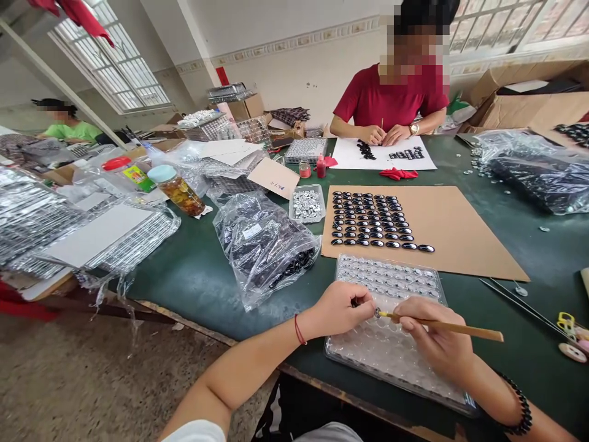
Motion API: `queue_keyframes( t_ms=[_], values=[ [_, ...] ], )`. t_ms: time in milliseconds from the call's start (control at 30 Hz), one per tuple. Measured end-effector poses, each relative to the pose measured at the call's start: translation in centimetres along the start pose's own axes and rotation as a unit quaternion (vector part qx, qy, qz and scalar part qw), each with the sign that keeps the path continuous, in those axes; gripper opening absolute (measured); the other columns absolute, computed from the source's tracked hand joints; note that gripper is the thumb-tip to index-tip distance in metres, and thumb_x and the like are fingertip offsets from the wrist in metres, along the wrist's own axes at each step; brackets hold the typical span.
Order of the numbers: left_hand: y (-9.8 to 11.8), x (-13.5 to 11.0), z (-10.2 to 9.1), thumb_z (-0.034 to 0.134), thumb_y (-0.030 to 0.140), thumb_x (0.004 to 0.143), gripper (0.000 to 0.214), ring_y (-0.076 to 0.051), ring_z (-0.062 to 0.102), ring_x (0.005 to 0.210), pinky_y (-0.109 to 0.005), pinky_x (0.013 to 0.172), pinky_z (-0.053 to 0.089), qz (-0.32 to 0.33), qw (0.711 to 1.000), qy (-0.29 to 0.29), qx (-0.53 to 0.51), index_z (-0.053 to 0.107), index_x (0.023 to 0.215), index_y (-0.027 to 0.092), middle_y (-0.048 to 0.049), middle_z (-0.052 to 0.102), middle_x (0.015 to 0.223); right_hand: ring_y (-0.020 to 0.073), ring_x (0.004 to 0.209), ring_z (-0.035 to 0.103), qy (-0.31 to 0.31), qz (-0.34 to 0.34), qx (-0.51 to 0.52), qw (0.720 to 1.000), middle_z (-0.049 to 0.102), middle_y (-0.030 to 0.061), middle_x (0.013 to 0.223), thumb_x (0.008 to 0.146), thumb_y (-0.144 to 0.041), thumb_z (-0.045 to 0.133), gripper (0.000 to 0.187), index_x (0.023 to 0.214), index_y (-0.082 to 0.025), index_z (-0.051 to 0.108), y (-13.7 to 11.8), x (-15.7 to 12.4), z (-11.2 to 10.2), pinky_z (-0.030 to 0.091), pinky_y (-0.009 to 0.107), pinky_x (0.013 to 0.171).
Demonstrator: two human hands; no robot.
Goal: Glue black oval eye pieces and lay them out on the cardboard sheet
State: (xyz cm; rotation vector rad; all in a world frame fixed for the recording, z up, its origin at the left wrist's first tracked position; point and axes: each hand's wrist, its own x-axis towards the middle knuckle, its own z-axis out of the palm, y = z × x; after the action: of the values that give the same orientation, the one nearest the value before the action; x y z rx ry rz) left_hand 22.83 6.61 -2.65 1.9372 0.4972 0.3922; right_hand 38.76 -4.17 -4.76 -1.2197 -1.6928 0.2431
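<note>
My left hand (347,309) is closed in a pinch over a clear plastic tray (381,350). At its fingertips is a small round greyish piece (377,312), too small to make out fully. My right hand (437,334) grips a thin wooden stick (464,330), whose yellowish tip meets that piece. Rows of small silvery pieces (391,276) fill the tray's far part, and its near part shows bare round hollows. Beyond the tray, glossy black oval pieces (370,221) lie in rows on a brown cardboard sheet (442,227).
A plastic bag of black pieces (264,242) and a tub of silvery pieces (307,205) stand to the left. Tweezers (524,304) and yellow-handled scissors (565,324) lie right. Across the green table (193,270), a co-worker in red (391,101) handles black pieces on white paper.
</note>
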Motion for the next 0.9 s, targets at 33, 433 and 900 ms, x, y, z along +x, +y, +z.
queue_keyframes(
  t_ms=[33,433,900],
  values=[
    [0.0,0.0,0.0,0.051,0.016,0.076,0.019,-0.007,0.040,0.052,-0.019,0.052,0.030,0.000,1.000,-0.006,-0.005,0.052,0.057,0.013,0.0042,0.045,0.052,0.0127,0.052,0.054,-0.008,-0.001,-0.004,1.000,0.060,-0.0006,0.062,0.085,-0.019,0.048,0.007,0.082,-0.022,0.054,0.0,0.0,0.0,0.041,0.025,0.050],
    [-0.8,0.0,0.2,0.051,0.022,0.076,0.017,-0.008,0.046,0.057,-0.018,0.055,0.034,-0.035,0.999,0.021,-0.017,0.058,0.063,0.013,0.0022,0.052,0.057,0.0164,0.059,0.062,-0.008,0.048,-0.072,0.996,0.064,0.0026,0.068,0.084,-0.018,0.045,0.016,0.086,-0.028,0.058,0.9,-1.7,-0.3,0.050,0.026,0.050],
    [-0.9,0.0,1.0,0.068,0.042,0.067,0.044,-0.007,0.033,0.045,-0.020,0.044,0.025,-0.073,0.973,0.002,-0.217,0.067,0.101,0.013,0.0057,0.040,0.046,0.0186,0.048,0.059,0.100,0.116,0.017,0.988,0.062,0.0073,0.057,0.085,-0.035,0.046,0.018,0.082,-0.030,0.063,-1.1,-0.1,-0.3,0.049,0.031,0.044]
  ],
)
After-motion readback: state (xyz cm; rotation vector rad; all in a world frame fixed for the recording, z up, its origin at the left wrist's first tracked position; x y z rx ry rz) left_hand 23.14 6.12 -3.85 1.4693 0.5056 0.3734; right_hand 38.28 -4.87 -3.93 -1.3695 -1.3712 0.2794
